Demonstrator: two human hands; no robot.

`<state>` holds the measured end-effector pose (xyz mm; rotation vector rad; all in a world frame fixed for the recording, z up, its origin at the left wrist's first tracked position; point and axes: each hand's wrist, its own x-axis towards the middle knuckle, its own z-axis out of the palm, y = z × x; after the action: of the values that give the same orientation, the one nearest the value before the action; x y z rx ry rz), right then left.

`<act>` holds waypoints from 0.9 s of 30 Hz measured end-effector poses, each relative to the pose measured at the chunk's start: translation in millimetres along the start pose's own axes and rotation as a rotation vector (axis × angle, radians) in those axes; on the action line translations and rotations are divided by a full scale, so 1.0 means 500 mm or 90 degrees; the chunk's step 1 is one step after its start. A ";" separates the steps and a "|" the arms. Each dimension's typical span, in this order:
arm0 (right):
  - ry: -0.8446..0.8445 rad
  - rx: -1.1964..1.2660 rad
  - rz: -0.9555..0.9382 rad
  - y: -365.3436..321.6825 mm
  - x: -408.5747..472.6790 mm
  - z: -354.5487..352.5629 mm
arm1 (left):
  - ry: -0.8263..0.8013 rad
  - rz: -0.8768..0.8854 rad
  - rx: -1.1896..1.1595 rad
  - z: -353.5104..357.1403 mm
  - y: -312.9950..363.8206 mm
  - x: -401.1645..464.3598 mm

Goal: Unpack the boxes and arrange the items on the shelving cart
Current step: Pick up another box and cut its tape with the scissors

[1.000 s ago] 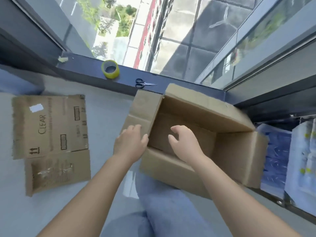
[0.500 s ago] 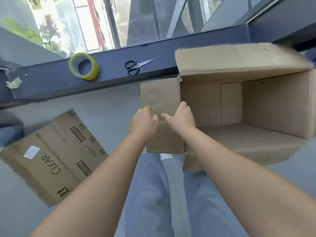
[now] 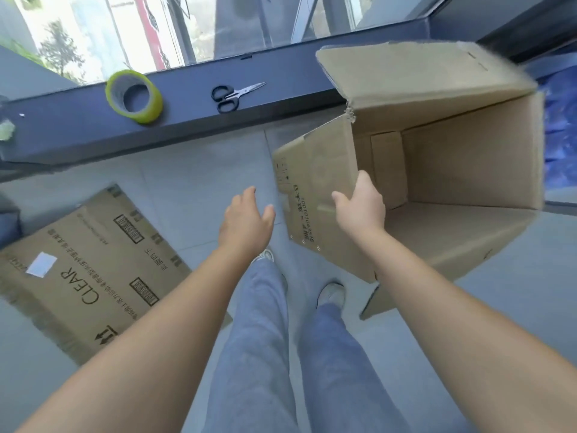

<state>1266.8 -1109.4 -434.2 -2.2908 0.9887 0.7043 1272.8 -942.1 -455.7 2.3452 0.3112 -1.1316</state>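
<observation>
An empty brown cardboard box (image 3: 462,170) is tipped on its side at the right, its opening facing me, lifted off the tiled floor. My right hand (image 3: 362,207) grips the box's left edge where the printed side flap (image 3: 312,182) hinges, thumb on the flap and fingers inside. My left hand (image 3: 246,220) hovers just left of that flap with fingers relaxed, touching nothing. Nothing is visible inside the box.
A flattened cardboard sheet marked CLEAR (image 3: 90,270) lies on the floor at the left. A yellow-green tape roll (image 3: 134,96) and black-handled scissors (image 3: 231,95) rest on the dark window ledge. Blue packaged items (image 3: 559,135) show behind the box at the right. My legs and shoes are below.
My left hand has let go of the side flap and drawn away to the left. The box has swung up and to the right in my right hand.
</observation>
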 end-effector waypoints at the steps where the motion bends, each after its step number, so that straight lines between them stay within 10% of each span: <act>1: -0.014 0.014 -0.017 0.012 -0.020 -0.021 | 0.008 -0.002 0.000 0.003 0.003 -0.022; 12: -0.215 0.262 -0.237 0.155 -0.241 -0.200 | 0.166 -0.042 -0.040 0.104 -0.008 -0.338; 20: -0.395 0.374 -0.132 0.230 -0.240 -0.172 | 0.221 -0.039 -0.029 0.171 -0.058 -0.431; 24: -0.283 0.291 -0.238 0.198 -0.211 -0.170 | 0.228 -0.026 0.041 0.191 -0.076 -0.402; 27: 0.036 -0.047 -0.397 0.181 -0.253 -0.150 | 0.238 -0.042 0.040 0.206 -0.074 -0.393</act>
<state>1140.7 -1150.1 -323.6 -2.4951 0.2302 0.4120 1066.4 -963.3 -369.1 2.6135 0.4937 -0.7321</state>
